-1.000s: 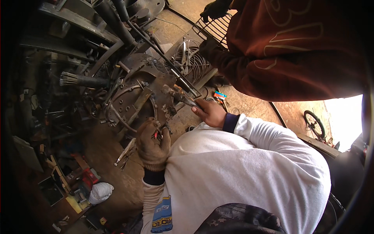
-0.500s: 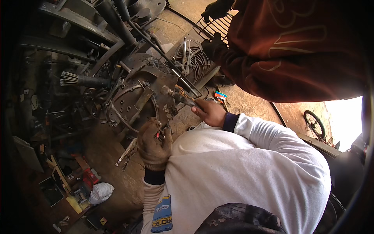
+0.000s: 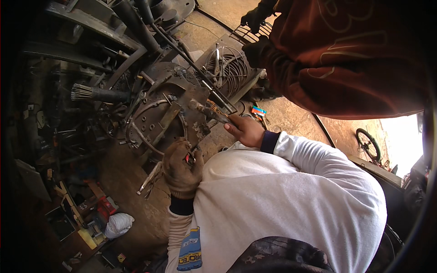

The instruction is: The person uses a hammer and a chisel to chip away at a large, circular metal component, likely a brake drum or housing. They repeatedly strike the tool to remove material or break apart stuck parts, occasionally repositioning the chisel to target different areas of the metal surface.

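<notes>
My left hand [image 3: 182, 169], in a worn brown glove, is closed around a small red-handled tool [image 3: 188, 158] at the lower edge of a round, rusty metal machine part [image 3: 157, 116]. My bare right hand [image 3: 246, 130] grips a metal tool with an orange shaft [image 3: 211, 110]. Its tip rests against the middle of that part. Both arms wear white sleeves. Another person in a rust-brown hooded top [image 3: 346, 54] leans in from the upper right, one dark-gloved hand [image 3: 254, 17] on a wire grille.
A round wire fan guard [image 3: 227, 68] lies just behind the machine part. Pliers [image 3: 149, 180] lie on the dirt floor by my left hand. A wire brush [image 3: 93, 93], scrap metal, a white bag [image 3: 118, 225] and a bicycle wheel [image 3: 367, 144] surround the spot.
</notes>
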The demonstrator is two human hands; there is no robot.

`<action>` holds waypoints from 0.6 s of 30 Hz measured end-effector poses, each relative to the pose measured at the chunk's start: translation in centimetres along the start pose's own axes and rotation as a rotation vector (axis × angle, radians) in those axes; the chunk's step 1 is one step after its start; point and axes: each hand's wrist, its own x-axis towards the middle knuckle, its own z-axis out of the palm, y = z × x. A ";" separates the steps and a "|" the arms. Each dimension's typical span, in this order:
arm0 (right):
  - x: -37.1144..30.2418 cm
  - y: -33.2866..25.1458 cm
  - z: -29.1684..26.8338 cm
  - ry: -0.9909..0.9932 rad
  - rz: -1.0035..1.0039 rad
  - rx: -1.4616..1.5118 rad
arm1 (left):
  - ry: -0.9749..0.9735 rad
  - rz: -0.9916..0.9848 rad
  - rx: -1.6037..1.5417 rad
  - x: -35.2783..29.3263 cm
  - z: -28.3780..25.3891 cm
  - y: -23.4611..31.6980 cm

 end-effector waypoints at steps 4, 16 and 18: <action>0.2 0.0 0.0 -0.023 0.020 -0.004 | -0.004 -0.008 -0.005 0.1 0.0 0.1; 0.3 -0.1 -0.1 -0.035 0.016 -0.011 | 0.007 -0.002 -0.023 0.1 0.0 0.0; 0.3 0.0 0.0 -0.039 0.019 -0.020 | 0.004 0.006 -0.006 0.2 0.0 0.0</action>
